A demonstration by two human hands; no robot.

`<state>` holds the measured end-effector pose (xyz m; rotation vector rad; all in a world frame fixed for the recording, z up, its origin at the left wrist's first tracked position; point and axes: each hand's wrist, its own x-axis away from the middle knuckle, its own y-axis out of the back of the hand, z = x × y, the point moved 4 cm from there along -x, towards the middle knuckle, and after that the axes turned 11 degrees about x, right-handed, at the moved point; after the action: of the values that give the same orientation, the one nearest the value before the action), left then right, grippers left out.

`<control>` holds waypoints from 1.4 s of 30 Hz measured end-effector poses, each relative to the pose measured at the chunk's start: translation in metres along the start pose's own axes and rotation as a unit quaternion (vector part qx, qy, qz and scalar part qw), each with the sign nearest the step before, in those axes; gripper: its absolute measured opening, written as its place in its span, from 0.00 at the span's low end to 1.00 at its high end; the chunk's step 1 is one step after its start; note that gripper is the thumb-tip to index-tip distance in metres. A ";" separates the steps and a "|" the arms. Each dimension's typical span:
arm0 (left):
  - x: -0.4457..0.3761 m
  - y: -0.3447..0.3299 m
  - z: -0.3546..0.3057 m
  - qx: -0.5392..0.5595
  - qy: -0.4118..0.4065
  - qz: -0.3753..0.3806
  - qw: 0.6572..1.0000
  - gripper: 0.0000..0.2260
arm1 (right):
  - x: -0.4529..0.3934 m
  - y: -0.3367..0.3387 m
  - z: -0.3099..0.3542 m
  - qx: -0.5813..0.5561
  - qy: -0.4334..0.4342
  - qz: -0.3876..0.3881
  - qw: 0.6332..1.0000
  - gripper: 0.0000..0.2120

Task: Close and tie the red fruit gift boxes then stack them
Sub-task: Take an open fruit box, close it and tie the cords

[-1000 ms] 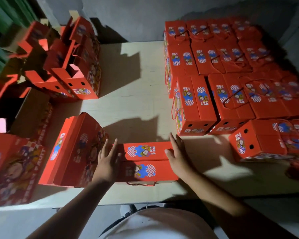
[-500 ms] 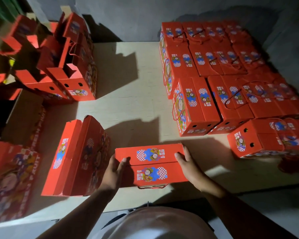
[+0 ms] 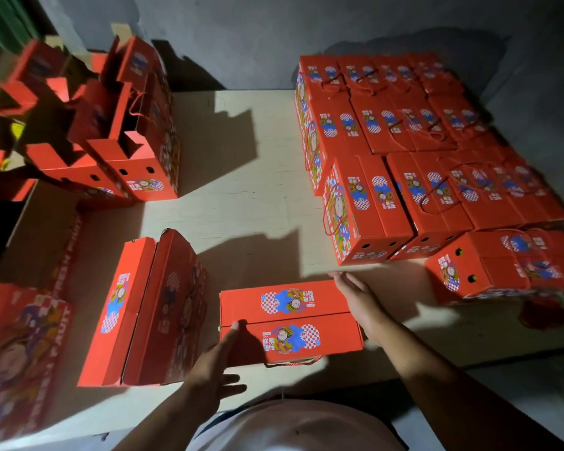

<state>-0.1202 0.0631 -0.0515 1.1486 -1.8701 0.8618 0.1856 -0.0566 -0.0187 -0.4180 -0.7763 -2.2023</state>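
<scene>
Item: closed gift box (image 3: 290, 323), lower centre of the frame, lying flat near the front edge of the table (image 3: 241, 196), both top flaps down and meeting along a middle seam. A red cord handle shows under its near side; whether it is tied cannot be told.

Left hand (image 3: 215, 362), lower centre-left: fingers straight, thumb tip touching the box's left end at the seam; no grip.

Right hand (image 3: 360, 302), right of the box: fingers straight and flat against the box's right end; no grip.

Step in hand, by judgement: squaring the flaps shut before tying. Done well, both palms press inward evenly from the ends so the seam stays level, then the cord is drawn up from the near side without letting the flaps spring.

Item: half-folded box (image 3: 144, 310), lower left, just beside the left hand, flaps raised.

Item: open boxes (image 3: 127, 151), upper left, flaps up, not yet closed.

Item: finished stack (image 3: 404, 141), upper right, closed boxes in rows, cords lying on their tops; one box (image 3: 502, 265) at mid right sits apart, near the table's front edge.

Open room: bare tabletop in the centre, between the left and right groups. The box in hand lies near the front edge, so any sliding is safer going away from the person.
</scene>
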 end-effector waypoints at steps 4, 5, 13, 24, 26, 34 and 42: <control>-0.007 -0.004 -0.006 0.029 -0.043 -0.012 0.999 0.15 | 0.009 0.002 -0.001 0.026 0.006 -0.009 1.000 0.11; -0.008 -0.006 -0.008 0.025 -0.054 -0.011 0.998 0.12 | 0.012 0.003 -0.002 0.034 0.006 -0.015 0.999 0.10; -0.025 -0.015 -0.037 0.001 -0.168 -0.021 0.986 0.02 | 0.032 0.009 -0.034 0.097 -0.021 -0.024 0.995 0.19; -0.021 -0.048 -0.048 -0.121 -0.306 0.082 0.941 0.04 | 0.064 -0.013 -0.064 0.180 -0.124 0.037 0.975 0.42; -0.020 -0.049 -0.044 -0.108 -0.303 0.095 0.942 0.07 | 0.069 -0.019 -0.063 0.188 -0.127 0.061 0.972 0.43; -0.009 -0.039 -0.037 -0.161 -0.237 0.096 0.953 0.12 | 0.074 -0.042 -0.046 -0.049 -0.093 0.091 0.990 0.34; 0.004 -0.025 -0.037 -0.105 -0.216 0.027 0.970 0.15 | 0.065 -0.038 -0.023 -0.215 -0.155 0.034 0.964 0.14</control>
<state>-0.0893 0.0839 -0.0267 1.2258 -2.2902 0.4450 0.1123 -0.0868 -0.0183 -1.0099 -0.4236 -2.2628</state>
